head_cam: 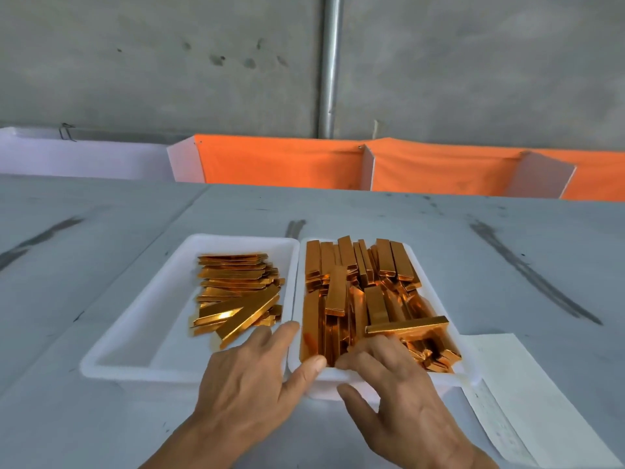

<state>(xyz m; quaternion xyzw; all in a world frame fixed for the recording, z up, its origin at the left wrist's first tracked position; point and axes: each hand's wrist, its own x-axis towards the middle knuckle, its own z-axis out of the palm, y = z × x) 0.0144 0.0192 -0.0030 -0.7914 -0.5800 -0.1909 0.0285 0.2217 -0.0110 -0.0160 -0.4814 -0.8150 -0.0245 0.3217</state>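
Two white trays side by side on a grey table (101,231). The left hand (250,377) lies flat, fingers spread wide, over the near corner of the left tray (135,319); flat gold strips (236,292) lie just beyond its fingertips, and its thumb touches the gold boxes (358,292) in the right tray (453,382). The right hand (399,387) bends its fingers over that tray's near rim onto the boxes, thumb outside the wall; whether it holds one cannot be told. A paper sheet (507,384) lies right of this hand.

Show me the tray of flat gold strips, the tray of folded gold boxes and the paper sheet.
tray of flat gold strips (145,333): head view, bare floor.
tray of folded gold boxes (451,379): head view, near-right rim.
paper sheet (527,394): head view, middle.
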